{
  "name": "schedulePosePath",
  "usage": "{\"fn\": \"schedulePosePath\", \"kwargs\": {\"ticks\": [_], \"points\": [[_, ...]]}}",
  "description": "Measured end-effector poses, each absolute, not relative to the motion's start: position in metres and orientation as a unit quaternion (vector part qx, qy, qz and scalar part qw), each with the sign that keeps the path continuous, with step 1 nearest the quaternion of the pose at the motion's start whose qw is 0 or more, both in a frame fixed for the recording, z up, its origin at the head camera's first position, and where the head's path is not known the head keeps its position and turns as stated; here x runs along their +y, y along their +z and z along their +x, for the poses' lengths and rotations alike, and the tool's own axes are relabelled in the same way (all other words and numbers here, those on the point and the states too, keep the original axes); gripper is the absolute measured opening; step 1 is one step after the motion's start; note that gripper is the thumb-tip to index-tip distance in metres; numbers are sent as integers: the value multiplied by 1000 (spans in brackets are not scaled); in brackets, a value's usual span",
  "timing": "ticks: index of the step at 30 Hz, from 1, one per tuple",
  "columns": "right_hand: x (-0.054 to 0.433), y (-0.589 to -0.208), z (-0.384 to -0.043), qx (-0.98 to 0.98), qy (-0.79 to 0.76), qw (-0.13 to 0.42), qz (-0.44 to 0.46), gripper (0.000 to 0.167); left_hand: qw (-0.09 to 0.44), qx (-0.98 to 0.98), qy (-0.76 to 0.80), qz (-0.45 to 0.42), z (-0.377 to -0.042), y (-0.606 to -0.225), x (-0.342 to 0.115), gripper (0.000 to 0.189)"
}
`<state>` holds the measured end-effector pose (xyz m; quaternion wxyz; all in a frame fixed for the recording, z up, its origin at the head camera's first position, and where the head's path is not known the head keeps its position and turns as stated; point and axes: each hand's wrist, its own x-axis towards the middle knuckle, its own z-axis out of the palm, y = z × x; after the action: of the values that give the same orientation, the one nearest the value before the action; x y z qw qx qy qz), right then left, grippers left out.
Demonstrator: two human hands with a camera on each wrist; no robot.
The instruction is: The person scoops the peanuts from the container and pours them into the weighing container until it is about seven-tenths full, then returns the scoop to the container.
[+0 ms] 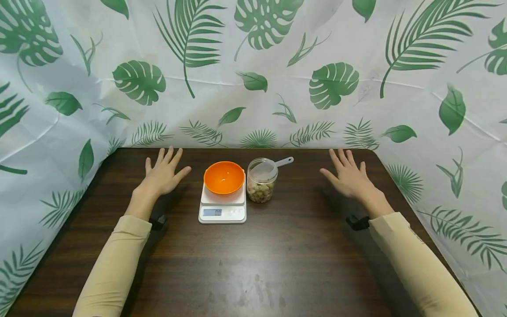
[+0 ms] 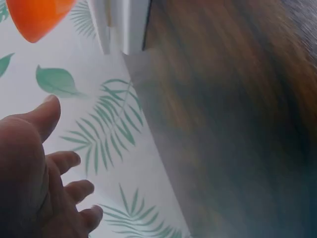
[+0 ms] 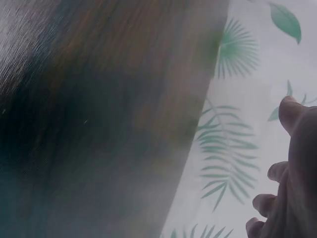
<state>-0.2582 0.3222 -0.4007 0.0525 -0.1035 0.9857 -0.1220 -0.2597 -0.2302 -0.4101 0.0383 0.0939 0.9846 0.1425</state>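
Observation:
My left hand is spread with straight fingers above the table's left side, holding nothing. To its right an orange bowl sits on a white kitchen scale whose display reads 0.0. Beside the scale stands a clear jar with pale chunky pieces in it. A translucent scoop lies across the jar's mouth, its handle pointing right. Over the right side, my right hand is spread too, with nothing in it. In the left wrist view, the bowl and scale edge show beyond my thumb.
The dark wooden table ends at a back edge just behind the bowl and jar. A white sheet with green leaf prints hangs behind it and along both sides. A dark band is on my right wrist.

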Motion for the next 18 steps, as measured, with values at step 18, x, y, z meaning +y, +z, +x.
{"fn": "schedulePosePath", "kwargs": {"ticks": [18], "points": [[273,-364,-255,952,-228,-51,-197,59,-42,965,201,162,-260,-391,-187,73]]}}
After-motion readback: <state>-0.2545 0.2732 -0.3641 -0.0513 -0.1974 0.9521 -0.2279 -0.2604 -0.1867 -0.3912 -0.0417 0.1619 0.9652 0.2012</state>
